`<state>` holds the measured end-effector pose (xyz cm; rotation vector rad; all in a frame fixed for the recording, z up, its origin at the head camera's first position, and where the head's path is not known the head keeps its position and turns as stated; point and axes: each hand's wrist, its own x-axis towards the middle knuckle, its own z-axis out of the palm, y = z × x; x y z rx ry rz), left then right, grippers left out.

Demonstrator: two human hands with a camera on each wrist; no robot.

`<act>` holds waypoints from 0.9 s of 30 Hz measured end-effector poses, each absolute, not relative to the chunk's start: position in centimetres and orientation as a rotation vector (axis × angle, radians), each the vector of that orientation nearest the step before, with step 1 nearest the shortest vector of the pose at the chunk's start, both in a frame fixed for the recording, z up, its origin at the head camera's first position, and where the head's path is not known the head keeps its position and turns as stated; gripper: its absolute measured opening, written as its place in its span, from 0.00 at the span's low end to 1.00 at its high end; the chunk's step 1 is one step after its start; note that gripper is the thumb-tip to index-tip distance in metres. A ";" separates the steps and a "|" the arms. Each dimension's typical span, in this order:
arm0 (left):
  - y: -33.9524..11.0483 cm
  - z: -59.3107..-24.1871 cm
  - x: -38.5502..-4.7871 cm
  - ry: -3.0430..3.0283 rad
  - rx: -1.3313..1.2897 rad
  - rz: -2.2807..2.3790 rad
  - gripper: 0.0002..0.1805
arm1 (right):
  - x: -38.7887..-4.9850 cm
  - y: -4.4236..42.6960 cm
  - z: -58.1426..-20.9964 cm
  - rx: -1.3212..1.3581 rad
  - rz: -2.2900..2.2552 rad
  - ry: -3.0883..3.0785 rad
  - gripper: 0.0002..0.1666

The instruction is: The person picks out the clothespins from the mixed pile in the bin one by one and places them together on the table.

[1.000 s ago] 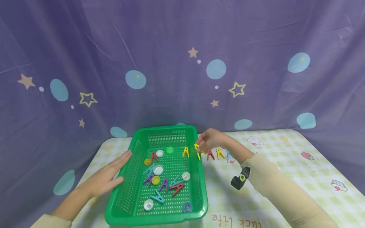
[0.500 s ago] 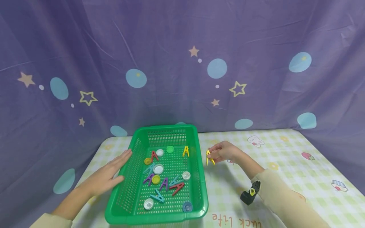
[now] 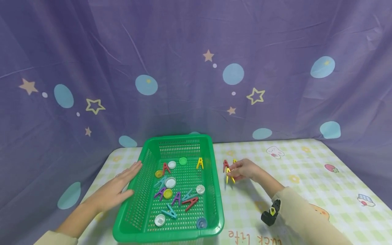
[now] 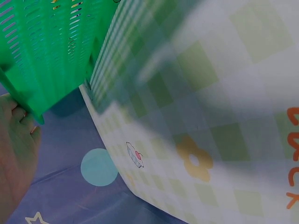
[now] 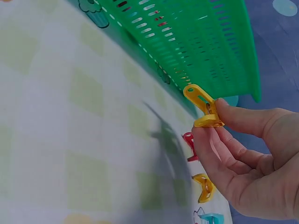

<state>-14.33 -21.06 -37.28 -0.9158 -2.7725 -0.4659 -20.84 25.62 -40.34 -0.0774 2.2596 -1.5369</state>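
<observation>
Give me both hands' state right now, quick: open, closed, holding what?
Left hand: open, fingers at the rim of the green basket.
Right hand: closed, pinching a yellow clothespin between thumb and index finger.

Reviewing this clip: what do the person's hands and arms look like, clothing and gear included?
The left hand and right hand are ungloved. The left sleeve and right sleeve are plain beige. A black device with a yellowish marking sits at the right cuff.

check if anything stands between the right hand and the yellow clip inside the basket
Yes: the basket's right wall stands between the right hand and that yellow clip. That hand, pinching another yellow clip, would probably need to go over that wall.
</observation>
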 end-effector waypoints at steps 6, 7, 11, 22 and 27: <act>-21.0 -37.3 -14.3 -2.766 -0.932 -0.497 0.39 | -20.7 25.4 -41.0 -0.081 -1.544 2.256 0.22; -21.0 -37.2 -14.3 -2.765 -0.931 -0.494 0.39 | -20.7 25.4 -41.1 -0.081 -1.539 2.259 0.22; -20.9 -37.2 -14.3 -2.772 -0.922 -0.487 0.39 | -20.6 25.3 -41.2 -0.072 -1.525 2.273 0.22; -21.0 -37.2 -14.4 -2.802 -0.898 -0.466 0.39 | -20.4 25.2 -41.8 -0.036 -1.516 2.295 0.19; -21.1 -37.2 -14.4 -2.799 -0.916 -0.524 0.39 | -20.3 25.2 -41.9 -0.022 -1.501 2.309 0.20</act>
